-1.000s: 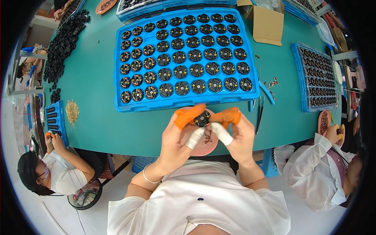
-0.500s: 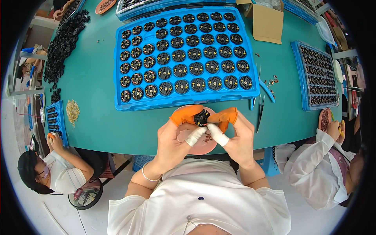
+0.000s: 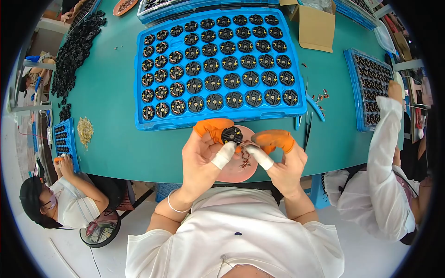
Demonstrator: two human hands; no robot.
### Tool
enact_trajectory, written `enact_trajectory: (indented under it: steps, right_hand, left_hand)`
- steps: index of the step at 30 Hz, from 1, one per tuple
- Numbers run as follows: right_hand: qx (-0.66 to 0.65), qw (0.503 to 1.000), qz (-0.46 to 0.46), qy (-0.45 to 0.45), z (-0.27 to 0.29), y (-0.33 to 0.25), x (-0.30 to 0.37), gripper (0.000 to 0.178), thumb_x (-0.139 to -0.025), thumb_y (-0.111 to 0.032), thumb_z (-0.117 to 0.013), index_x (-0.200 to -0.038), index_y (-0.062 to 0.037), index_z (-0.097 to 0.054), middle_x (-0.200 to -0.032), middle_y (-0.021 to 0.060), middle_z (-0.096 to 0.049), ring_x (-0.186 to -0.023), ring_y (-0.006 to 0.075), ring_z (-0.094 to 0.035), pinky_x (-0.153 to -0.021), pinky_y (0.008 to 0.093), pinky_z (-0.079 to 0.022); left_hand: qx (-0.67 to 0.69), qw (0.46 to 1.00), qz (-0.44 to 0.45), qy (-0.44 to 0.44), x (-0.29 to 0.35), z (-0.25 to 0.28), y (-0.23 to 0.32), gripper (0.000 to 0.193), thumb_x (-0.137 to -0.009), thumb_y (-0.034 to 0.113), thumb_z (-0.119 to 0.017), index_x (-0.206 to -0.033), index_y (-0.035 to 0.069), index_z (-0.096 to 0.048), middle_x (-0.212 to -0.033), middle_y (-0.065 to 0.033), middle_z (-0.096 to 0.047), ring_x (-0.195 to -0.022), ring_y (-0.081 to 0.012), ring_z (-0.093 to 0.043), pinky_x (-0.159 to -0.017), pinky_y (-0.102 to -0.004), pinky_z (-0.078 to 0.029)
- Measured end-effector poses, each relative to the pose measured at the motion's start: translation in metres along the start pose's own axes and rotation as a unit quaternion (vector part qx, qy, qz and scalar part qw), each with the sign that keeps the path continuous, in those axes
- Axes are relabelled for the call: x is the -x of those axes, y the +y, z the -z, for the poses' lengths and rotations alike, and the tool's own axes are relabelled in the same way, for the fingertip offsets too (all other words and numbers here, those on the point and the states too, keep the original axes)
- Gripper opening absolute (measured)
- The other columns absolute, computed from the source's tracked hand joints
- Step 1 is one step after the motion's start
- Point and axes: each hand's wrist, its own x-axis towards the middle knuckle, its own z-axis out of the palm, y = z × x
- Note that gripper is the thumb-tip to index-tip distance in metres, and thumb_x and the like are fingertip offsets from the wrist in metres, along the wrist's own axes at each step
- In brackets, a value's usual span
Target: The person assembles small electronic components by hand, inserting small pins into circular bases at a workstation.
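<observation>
Over a pink dish (image 3: 235, 177), my left hand (image 3: 200, 155) grips a black round plastic part (image 3: 232, 135) by its edge, between orange-covered fingers and a white-covered thumb. Ribs and a pale centre show on the part's upturned face. My right hand (image 3: 283, 160), covered likewise, is pinched closed just right of it. Something tiny and reddish shows at its fingertips, too small to name. Small reddish-brown pieces with thin leads (image 3: 245, 163) lie in the dish. Just beyond my hands stands a blue tray (image 3: 218, 114) with rows of similar round parts; one pocket at its upper left is bare.
Blue-handled pliers (image 3: 316, 109) and dark tweezers (image 3: 308, 132) lie right of the tray, beside loose small pieces (image 3: 321, 96). Black parts (image 3: 74, 60) are heaped at left, near thin pale pieces (image 3: 85, 132). Co-workers sit either side; the right one's arm (image 3: 388, 134) reaches toward another tray (image 3: 364, 118).
My hands have drawn slightly apart. The round part has moved left with my left hand and now shows its flat face. The right co-worker's arm has stretched forward to the tray there.
</observation>
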Motion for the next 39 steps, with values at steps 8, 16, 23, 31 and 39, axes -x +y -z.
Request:
enact_trajectory:
  steps: [8,16,23,31,39]
  right_hand:
    - [0.029,0.997,0.073,0.017,-0.007,0.005,0.000,0.023,-0.069,0.000,-0.078,-0.088,-0.0006,-0.065,-0.087,0.0090,-0.064,-0.070,0.0156,-0.061,-0.059,0.0262,-0.049]
    - [0.028,0.994,0.107,0.003,-0.006,0.015,0.001,0.023,-0.069,0.003,-0.077,-0.089,0.0008,-0.066,-0.089,0.0098,-0.063,-0.073,0.0154,-0.061,-0.056,0.0234,-0.049]
    - [-0.092,0.996,-0.018,-0.008,-0.004,0.008,0.000,0.022,-0.068,0.004,-0.077,-0.087,-0.0006,-0.067,-0.090,0.0080,-0.066,-0.069,0.0138,-0.060,-0.064,0.0259,-0.048]
    - [0.052,0.985,0.164,0.002,-0.003,0.016,-0.003,0.021,-0.068,0.002,-0.077,-0.087,-0.0015,-0.067,-0.084,0.0080,-0.067,-0.063,0.0157,-0.058,-0.064,0.0300,-0.043]
    - [-0.221,0.968,-0.118,-0.032,-0.009,0.012,0.005,0.020,-0.073,0.005,-0.071,-0.091,0.0014,-0.062,-0.094,0.0090,-0.059,-0.079,0.0150,-0.057,-0.069,0.0277,-0.047]
  left_hand:
    - [0.030,1.000,-0.005,0.003,0.000,-0.007,0.002,0.033,-0.088,-0.003,-0.060,-0.118,-0.002,-0.046,-0.108,-0.0146,-0.059,-0.090,-0.0189,-0.064,-0.078,-0.0313,-0.056]
    - [0.037,0.999,-0.001,0.007,0.002,-0.008,0.001,0.033,-0.088,-0.004,-0.059,-0.117,-0.002,-0.045,-0.107,-0.0151,-0.059,-0.089,-0.0184,-0.064,-0.075,-0.0300,-0.057]
    - [0.014,1.000,-0.011,0.014,0.002,-0.010,0.001,0.032,-0.087,-0.003,-0.060,-0.116,-0.003,-0.046,-0.107,-0.0141,-0.059,-0.090,-0.0177,-0.064,-0.076,-0.0290,-0.057]
    - [0.013,0.999,0.001,0.036,0.002,-0.011,0.001,0.035,-0.084,-0.002,-0.063,-0.116,-0.003,-0.049,-0.103,-0.0154,-0.061,-0.087,-0.0210,-0.064,-0.071,-0.0330,-0.059]
    - [0.034,0.999,0.012,0.011,0.002,-0.011,0.004,0.033,-0.087,-0.006,-0.058,-0.118,-0.002,-0.047,-0.107,-0.0145,-0.061,-0.088,-0.0170,-0.064,-0.077,-0.0294,-0.056]
